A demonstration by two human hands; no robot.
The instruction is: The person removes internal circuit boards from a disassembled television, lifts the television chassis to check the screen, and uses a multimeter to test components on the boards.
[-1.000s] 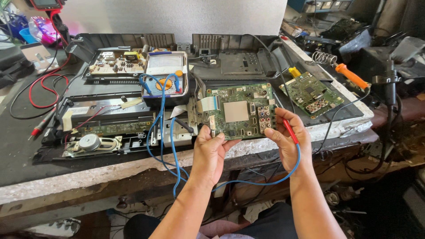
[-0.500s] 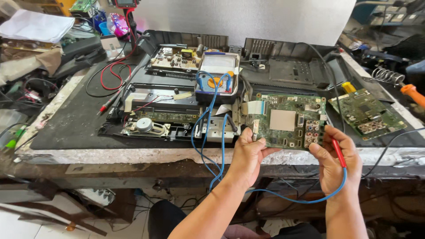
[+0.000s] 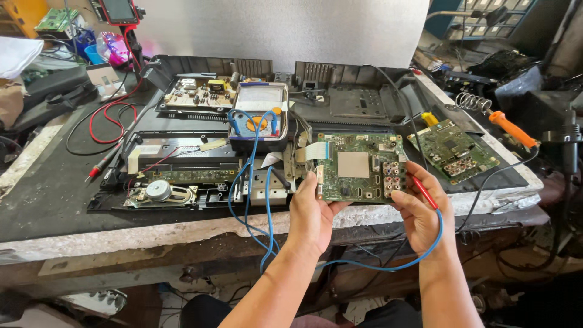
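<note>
Green circuit board (image 3: 358,168) is sitting at the front edge of the workbench (image 3: 121,234), tipped up slightly toward the camera, silver square chip in its middle. Left hand (image 3: 311,209) is gripping the board's left edge, thumb on the top face, fingers curled underneath. Right hand (image 3: 422,209) is closing round a red probe (image 3: 423,191), pinching it like a pen, tip resting on the board's right side by the row of round connectors. Blue lead (image 3: 388,264) is running from the probe, looping down under both wrists and back up to the multimeter (image 3: 260,115) (analog type, orange dial), which is lying just behind and left of the board. A flat white ribbon cable (image 3: 313,152) is touching the board's upper left corner. A second green board (image 3: 452,149) is lying to the right, apart from the first. An orange-handled soldering iron (image 3: 513,129) is lying further right, beside a coiled stand. A brown power board (image 3: 197,92) is sitting at the back left, a round speaker (image 3: 158,191) near the front left. Red leads (image 3: 106,124) are trailing over the black panel at left.
</note>
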